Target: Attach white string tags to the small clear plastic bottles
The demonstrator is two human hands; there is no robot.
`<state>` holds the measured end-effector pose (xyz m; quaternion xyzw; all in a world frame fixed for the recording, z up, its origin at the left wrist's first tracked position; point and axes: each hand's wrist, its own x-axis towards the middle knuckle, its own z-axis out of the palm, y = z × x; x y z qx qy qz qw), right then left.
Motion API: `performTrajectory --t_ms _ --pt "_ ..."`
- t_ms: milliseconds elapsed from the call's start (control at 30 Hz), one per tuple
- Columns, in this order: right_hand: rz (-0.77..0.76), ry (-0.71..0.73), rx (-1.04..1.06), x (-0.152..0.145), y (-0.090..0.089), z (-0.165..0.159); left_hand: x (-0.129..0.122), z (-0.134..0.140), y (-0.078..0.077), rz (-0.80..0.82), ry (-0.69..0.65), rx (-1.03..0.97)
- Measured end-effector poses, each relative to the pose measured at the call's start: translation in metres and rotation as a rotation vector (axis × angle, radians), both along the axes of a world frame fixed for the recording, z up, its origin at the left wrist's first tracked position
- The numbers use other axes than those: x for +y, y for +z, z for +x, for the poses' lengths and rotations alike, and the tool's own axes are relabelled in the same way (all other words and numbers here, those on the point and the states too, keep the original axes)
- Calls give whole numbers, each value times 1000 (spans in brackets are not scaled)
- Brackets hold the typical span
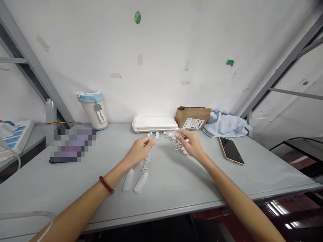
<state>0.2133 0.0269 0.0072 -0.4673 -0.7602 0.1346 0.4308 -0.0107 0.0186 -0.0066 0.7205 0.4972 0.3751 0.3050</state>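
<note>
My left hand (141, 148) is closed in a pinch above the middle of the table, and what its fingertips hold, if anything, is too small to make out. To its right, my right hand (191, 144) pinches a small white translucent piece (172, 134). Small white parts with thin cords (179, 147) lie beneath and beside the right hand. More tiny white pieces (149, 134) sit just beyond the left fingertips. Nearer to me, below the left hand, lie two flat translucent bottle-shaped pieces (140, 183) and a small curled white piece (145, 166).
Along the wall stand a tumbler (94, 111), a stack of white flat boxes (155, 123), an opened cardboard box (193, 117) and a crumpled blue cloth (224, 123). A phone (231, 150) lies right, a blurred-out item (73, 146) left. A power strip (17, 139) is at far left.
</note>
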Motion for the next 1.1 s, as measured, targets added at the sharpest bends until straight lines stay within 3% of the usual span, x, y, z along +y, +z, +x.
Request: performTrajectory --t_ms 133,267,467,700,900,1100 --pt "20 -130 -101 18 7 33 21 -20 -6 106 164 104" --pt "-105 -129 -232 25 13 56 37 -31 -14 181 188 232" --pt "-289 5 -277 26 19 72 54 -34 -23 176 120 272" --pt "-333 -48 -422 33 12 88 58 -35 -24 -90 -129 79" --pt "-345 -16 -402 32 11 84 56 -30 -22 -156 -104 252" --pt "-256 -61 -333 29 14 82 54 -26 -23 -96 -112 371"
